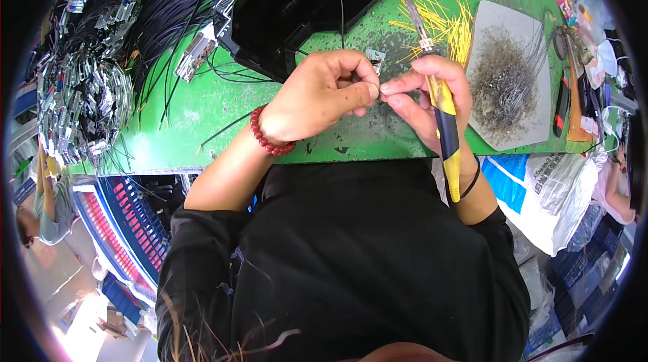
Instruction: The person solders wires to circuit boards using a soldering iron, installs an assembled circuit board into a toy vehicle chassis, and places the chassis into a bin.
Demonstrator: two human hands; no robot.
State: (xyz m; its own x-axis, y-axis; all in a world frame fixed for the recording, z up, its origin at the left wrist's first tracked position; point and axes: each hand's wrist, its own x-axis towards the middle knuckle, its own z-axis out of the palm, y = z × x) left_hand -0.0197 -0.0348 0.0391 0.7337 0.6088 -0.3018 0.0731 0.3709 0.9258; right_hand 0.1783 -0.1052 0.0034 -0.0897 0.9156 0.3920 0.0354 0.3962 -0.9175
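Utility knife (pixel 442 112) clamped in right hand (pixel 432 102); left hand (pixel 324 95) pinches something hidden between fingertips.

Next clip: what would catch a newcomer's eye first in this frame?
Probably the two hands meeting mid-frame over the green table: the left hand pinches something tiny against the right hand, which also holds a yellow-and-black handled tool. Next come the yellow wire bits behind them and the grey board of wire scraps to the right.
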